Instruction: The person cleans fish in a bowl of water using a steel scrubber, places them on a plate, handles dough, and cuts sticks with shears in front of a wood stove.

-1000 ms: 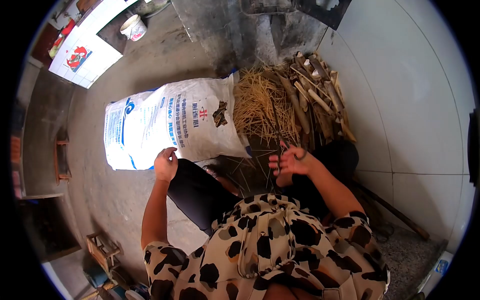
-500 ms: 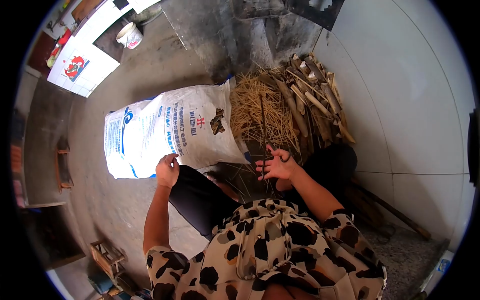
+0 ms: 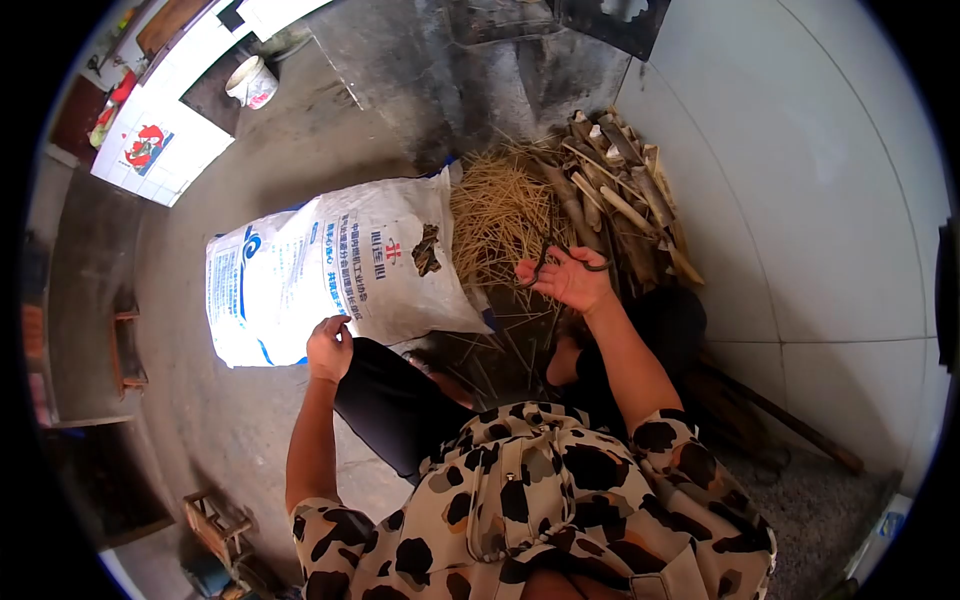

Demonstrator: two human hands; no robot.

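My right hand is turned palm up in front of the straw, holding dark metal tongs. One looped handle lies by the fingers and the other by the thumb; the long thin arms are hard to make out against the straw. My left hand is closed above my left knee, beside a white woven sack with blue print and a torn hole. Whether its curled fingers hold anything is hidden. A pile of dry straw lies against the sack's right end.
Split firewood is stacked right of the straw, by the white tiled wall. Behind stands a grey masonry block. A white bucket is at the back left. A small wooden stool and a long stick lie nearer me.
My right hand has risen toward the straw and turned more palm up, swinging the tongs with it. My left hand has stayed nearly in place. The view has shifted slightly.
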